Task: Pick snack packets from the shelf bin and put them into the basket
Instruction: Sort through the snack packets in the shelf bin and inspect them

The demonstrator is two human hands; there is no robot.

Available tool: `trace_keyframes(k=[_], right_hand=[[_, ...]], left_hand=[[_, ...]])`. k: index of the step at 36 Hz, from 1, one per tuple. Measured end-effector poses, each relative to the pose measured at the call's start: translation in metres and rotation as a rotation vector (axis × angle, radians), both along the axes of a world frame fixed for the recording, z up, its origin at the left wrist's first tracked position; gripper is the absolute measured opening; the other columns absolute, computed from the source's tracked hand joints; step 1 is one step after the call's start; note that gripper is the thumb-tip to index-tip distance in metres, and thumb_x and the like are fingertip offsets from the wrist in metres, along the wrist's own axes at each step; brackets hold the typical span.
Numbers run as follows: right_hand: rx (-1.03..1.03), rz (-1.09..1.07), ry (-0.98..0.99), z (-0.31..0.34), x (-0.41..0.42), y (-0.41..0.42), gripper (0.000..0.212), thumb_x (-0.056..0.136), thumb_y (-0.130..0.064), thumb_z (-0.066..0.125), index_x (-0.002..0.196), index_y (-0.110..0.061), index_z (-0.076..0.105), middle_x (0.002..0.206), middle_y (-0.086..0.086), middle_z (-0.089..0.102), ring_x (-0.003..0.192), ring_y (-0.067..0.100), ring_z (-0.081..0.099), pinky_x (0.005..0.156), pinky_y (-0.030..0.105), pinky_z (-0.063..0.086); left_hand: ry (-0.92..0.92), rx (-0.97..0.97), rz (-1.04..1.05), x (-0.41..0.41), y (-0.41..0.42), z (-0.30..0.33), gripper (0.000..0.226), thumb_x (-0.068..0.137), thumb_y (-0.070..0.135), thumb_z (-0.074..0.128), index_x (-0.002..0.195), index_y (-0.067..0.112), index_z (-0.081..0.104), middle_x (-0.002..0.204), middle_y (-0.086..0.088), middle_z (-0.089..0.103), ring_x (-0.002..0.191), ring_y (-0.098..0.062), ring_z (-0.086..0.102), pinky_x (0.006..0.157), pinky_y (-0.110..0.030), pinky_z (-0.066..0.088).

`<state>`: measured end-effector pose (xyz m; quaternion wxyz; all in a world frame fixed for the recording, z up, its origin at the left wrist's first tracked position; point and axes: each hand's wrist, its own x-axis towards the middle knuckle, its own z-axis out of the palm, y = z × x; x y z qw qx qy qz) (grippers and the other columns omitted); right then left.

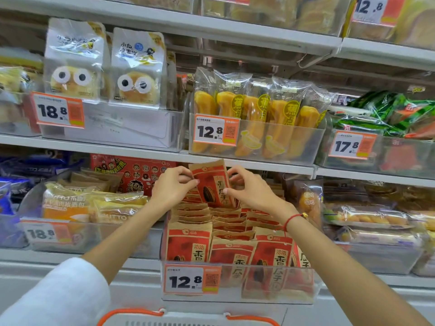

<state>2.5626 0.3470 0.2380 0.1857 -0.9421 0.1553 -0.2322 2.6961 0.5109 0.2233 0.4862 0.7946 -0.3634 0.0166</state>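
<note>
Both forearms are extended up and forward to the rear of the shelf bin (237,300). One snack packet (213,184), red and brown, is held upright above the packed rows. It is pinched at its left edge by the left hand (173,187) and at its right edge by the right hand (249,188), with the fingers curled. The packet's lower end is hidden behind other packets. The basket (188,317) is cut off at the bottom edge; only its white rim and orange handles are seen.
</note>
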Motion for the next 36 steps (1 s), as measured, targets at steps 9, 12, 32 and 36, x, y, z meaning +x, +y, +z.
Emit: trace_keyframes(k=[9, 12, 32, 36], right_hand=[[-0.110, -0.070, -0.080, 0.002, 0.004, -0.008, 0.014, 0.091, -0.031, 0.064, 0.103, -0.026, 0.068, 0.085, -0.009, 0.064, 0.085, 0.013, 0.060, 0.076, 0.032, 0.049], [-0.182, -0.091, -0.170, 0.000, 0.005, -0.010, 0.017, 0.096, -0.027, 0.057, 0.110, -0.022, 0.065, 0.086, -0.006, 0.062, 0.081, 0.015, 0.055, 0.071, 0.030, 0.039], [-0.590, -0.093, -0.103, 0.002, 0.007, -0.013, 0.021, 0.098, -0.022, 0.052, 0.115, -0.024, 0.063, 0.097, 0.002, 0.071, 0.100, 0.026, 0.054, 0.085, 0.036, 0.032], [-0.628, -0.099, -0.050, -0.004, 0.010, -0.009, 0.019, 0.099, -0.023, 0.050, 0.114, -0.024, 0.062, 0.099, -0.001, 0.071, 0.099, 0.024, 0.054, 0.087, 0.036, 0.033]], left_hand=[[-0.139, 0.178, -0.054, 0.008, -0.018, -0.009, 0.015, 0.090, 0.037, 0.065, 0.105, 0.031, 0.064, 0.106, 0.008, 0.073, 0.099, -0.008, 0.065, 0.080, -0.028, 0.047], [-0.131, 0.164, -0.080, 0.010, -0.025, -0.002, 0.024, 0.090, 0.043, 0.063, 0.110, 0.029, 0.067, 0.112, 0.007, 0.071, 0.105, -0.011, 0.064, 0.089, -0.035, 0.051], [-0.147, 0.330, -0.206, 0.025, -0.035, 0.014, 0.019, 0.091, 0.033, 0.064, 0.096, 0.019, 0.076, 0.096, 0.003, 0.070, 0.069, -0.004, 0.055, 0.075, -0.031, 0.049], [-0.101, 0.379, -0.247, 0.029, -0.034, 0.011, 0.017, 0.091, 0.029, 0.066, 0.093, 0.016, 0.077, 0.097, 0.002, 0.069, 0.087, -0.012, 0.061, 0.085, -0.032, 0.050]])
